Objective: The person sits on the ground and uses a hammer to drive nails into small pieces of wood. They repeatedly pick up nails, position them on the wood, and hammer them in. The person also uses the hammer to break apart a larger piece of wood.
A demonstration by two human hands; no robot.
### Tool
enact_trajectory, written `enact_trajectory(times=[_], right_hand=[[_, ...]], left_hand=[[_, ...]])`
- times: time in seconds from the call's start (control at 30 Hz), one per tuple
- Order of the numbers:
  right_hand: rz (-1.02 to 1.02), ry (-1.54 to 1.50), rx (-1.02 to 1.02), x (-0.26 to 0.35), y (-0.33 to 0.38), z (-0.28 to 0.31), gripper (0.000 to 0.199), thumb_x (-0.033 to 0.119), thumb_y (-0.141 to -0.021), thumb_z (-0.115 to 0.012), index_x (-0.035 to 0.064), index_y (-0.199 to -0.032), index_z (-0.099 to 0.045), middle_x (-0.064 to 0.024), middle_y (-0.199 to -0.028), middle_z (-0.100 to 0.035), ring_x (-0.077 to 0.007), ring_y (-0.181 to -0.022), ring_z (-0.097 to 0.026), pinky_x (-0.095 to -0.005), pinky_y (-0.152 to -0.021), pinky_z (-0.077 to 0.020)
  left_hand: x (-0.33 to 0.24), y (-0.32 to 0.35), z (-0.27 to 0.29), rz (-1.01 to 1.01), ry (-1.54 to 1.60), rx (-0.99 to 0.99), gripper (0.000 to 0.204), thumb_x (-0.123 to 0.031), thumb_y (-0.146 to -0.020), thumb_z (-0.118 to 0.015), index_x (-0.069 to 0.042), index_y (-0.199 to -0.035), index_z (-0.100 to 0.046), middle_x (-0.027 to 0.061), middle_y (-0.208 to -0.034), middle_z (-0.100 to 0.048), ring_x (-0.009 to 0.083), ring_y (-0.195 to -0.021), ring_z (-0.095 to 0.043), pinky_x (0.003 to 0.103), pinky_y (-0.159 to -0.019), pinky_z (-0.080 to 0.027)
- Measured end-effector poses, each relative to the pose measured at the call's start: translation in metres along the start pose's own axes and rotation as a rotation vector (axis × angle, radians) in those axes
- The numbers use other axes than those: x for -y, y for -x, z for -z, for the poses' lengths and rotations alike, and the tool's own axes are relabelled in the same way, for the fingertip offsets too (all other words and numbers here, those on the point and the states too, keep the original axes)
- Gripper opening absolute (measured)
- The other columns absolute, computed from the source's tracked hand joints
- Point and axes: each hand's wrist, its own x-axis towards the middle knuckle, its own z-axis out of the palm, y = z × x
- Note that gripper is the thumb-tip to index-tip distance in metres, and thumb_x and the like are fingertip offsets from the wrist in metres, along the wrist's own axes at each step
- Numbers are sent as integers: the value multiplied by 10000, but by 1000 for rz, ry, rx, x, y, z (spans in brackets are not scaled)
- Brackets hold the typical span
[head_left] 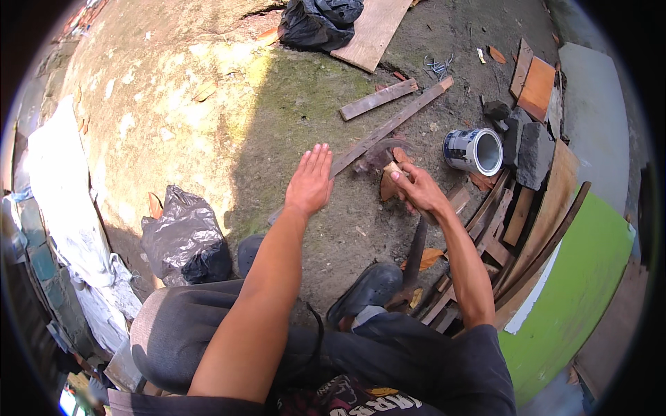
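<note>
My left hand [311, 182] lies flat with its fingers stretched out, on or just over a long narrow wooden strip [392, 123]. The strip slants across the concrete from far right to near left, partly hidden under my hand and forearm. My right hand [420, 188] is closed around a light wooden handle [393, 170], to the right of the strip. The front end of this tool is smeared by motion near the strip, so its kind is unclear. A shorter wooden piece [378, 99] lies apart beyond the strip. Below my right hand, a dark long piece [415, 253] reaches toward my shoe.
A paint can [455, 149] lies tipped at the right, beside dark stone blocks [535, 156] and stacked wood scraps [519, 216]. Nails [438, 67] lie scattered farther off. Black plastic bags sit at left [186, 232] and far [319, 24]. A green board [576, 277] leans at the right.
</note>
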Motion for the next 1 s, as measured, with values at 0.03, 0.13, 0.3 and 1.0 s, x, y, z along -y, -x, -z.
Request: enact_trajectory(times=[0.03,0.13,0.3,1.0], right_hand=[[44,-90,-32,0,-4,7,410,454,-1025,-528,64,-1147,-556,-18,-618,-527,-105,-417,-483,-269,-380,-411],[168,-338,-254,0,-13,42,399,455,-1046,-477,76,-1163,-518,-32,-710,-559,-111,-445,-506,-267,-390,-425],[252,-367,-544,6,-31,77,372,442,-1064,-433,90,-1155,-512,-17,-844,-542,-96,-513,-502,-263,-410,-423],[130,-136,-539,15,-18,40,411,486,-1050,-435,84,-987,-498,-1,-667,-482,-94,-438,-475,-257,-369,-397]], left_hand=[[1,0,1,4,-1,-2,645,-276,-944,-578,37,-1469,-372,184,-1571,-350,303,-1484,-289,417,-1237,-206],[-1,0,4,0,1,4,639,-274,-944,-575,35,-1466,-376,183,-1570,-351,302,-1484,-289,417,-1236,-208],[-5,-4,3,-8,23,4,630,-267,-942,-574,34,-1461,-382,180,-1569,-353,299,-1484,-292,419,-1234,-215],[6,7,5,2,22,12,656,-272,-932,-591,25,-1473,-369,172,-1583,-333,298,-1487,-285,420,-1233,-212]])
